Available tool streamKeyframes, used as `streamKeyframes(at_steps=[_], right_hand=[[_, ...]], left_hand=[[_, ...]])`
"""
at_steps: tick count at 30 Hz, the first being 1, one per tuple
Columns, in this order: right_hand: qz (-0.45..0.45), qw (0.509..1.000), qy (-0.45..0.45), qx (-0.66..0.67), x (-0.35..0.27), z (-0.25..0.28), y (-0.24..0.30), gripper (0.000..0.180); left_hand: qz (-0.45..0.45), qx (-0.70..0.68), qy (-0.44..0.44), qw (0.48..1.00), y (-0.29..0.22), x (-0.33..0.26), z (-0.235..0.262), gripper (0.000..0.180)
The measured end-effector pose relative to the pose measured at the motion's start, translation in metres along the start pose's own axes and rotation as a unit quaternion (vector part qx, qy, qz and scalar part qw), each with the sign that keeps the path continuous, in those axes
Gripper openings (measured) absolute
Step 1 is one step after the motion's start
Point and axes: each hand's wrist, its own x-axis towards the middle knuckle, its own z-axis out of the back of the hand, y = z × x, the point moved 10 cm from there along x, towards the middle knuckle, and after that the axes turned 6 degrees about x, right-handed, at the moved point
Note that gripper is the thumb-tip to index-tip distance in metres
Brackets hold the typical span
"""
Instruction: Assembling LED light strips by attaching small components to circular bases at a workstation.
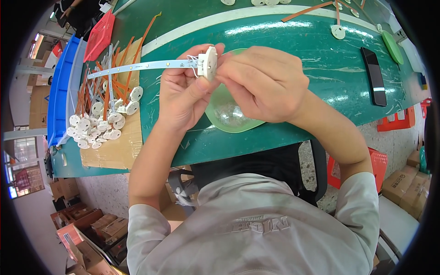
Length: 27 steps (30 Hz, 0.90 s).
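My left hand [181, 91] is closed round a white round end cap [208, 63], gripping it between thumb and fingers. From the cap a pale LED strip [146, 66] sticks out to the left, with thin white wires at the joint. My right hand [270, 85] is pinched against the cap's flat outer face; what lies between its fingertips, if anything, is hidden. Below both hands sits a light green bowl [236, 129], partly covered by my right hand, with small contents too blurred to make out.
On cardboard [110, 158] at left lies a heap of end caps [94, 126] with orange-brown and pale strips. Beyond are a blue tray [59, 91] and red basket [100, 36]. A phone [373, 75] and green dish [392, 48] lie right, near another capped strip [338, 31].
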Motion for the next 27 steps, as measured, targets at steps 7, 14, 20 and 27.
streamKeyframes(at_steps=[7, 14, 20, 27], right_hand=[[-0.004, 0.999, 0.025, -0.023, -0.002, -0.008, -0.004, 0.022], [-0.025, 0.996, 0.073, 0.040, 0.011, -0.006, -0.017, 0.018], [-0.029, 0.996, 0.087, 0.015, 0.009, -0.002, -0.016, 0.015], [-0.039, 0.989, 0.143, 0.016, 0.004, -0.019, -0.020, 0.011]], left_hand=[[0.001, 0.033, 0.005, 0.999, 0.000, 0.002, 0.008, 0.050], [0.004, 0.248, -0.022, 0.969, -0.044, 0.012, 0.009, 0.033], [0.141, 0.768, -0.092, 0.618, -0.174, -0.036, 0.077, 0.025], [0.215, 0.905, -0.116, 0.349, -0.230, -0.088, 0.149, 0.042]])
